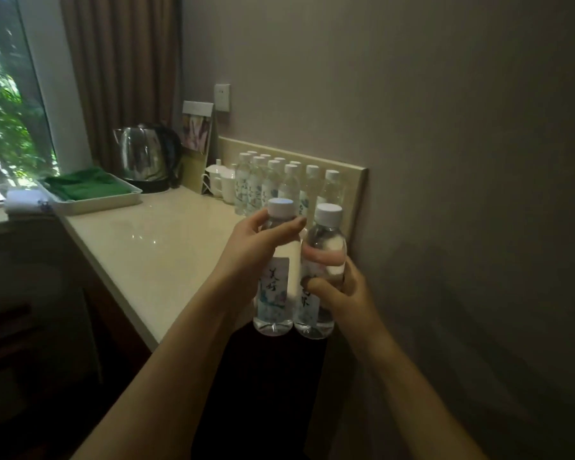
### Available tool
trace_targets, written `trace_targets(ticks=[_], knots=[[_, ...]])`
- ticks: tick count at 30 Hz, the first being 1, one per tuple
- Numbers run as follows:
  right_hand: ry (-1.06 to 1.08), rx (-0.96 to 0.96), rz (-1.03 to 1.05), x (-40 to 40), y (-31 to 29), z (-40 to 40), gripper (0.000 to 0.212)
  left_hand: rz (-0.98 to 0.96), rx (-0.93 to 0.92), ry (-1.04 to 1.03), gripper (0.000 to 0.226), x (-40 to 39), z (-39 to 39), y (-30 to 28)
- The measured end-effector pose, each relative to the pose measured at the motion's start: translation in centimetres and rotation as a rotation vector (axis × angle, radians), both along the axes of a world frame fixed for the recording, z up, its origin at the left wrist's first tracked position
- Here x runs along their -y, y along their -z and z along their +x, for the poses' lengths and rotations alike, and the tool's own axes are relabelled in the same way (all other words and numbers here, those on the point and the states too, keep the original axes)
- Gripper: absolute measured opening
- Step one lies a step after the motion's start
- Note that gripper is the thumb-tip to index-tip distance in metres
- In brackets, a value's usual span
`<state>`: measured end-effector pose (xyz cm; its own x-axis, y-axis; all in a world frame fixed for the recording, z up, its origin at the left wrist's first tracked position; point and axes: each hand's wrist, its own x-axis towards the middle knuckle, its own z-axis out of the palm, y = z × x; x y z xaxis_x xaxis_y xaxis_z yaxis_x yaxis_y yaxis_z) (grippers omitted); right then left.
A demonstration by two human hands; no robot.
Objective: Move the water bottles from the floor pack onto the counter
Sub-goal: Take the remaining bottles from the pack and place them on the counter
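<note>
Each hand holds one water bottle upright in the air, just over the near right end of the bench [153, 247]. The left grip [256, 250] wraps the left bottle [274, 293] high up, thumb across its neck just under the white cap, fingers curled behind. The right grip [336, 287] curls round the right bottle [316, 307] at its middle, thumb on the label, fingers showing through the clear plastic. The two bottles touch side by side, and their bases hang past the bench's front edge. Behind them a cluster of capped bottles [279, 180] stands in rows on the bench against the backsplash. To its left stand white cups [223, 184], a card stand [196, 141] and a steel kettle [143, 157]. A tray [93, 202] with a green cloth [83, 187] sits near the window [7, 104]. A wall socket [222, 97] is above the card stand.
</note>
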<state>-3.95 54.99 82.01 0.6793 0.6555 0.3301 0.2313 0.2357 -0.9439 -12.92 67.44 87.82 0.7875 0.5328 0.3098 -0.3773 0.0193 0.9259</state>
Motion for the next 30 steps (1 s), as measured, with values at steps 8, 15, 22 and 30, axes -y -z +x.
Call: trace_targets(ticks=[8,15,22,30], knots=[[0.014,-0.041,-0.009,-8.8,0.5,6.5,0.053,0.068,-0.026,-0.069,0.017,-7.6,5.7,-1.2],[0.123,-0.040,-0.043,-12.8,1.0,10.3,0.041,0.107,-0.045,-0.060,0.014,-11.6,10.9,0.3],[0.220,-0.018,-0.075,-15.7,1.7,12.0,0.066,0.135,-0.035,0.019,0.012,-15.6,14.2,1.1],[0.520,0.013,-0.113,-18.7,1.6,11.6,0.051,0.264,-0.005,0.054,0.027,-19.7,16.4,3.0]])
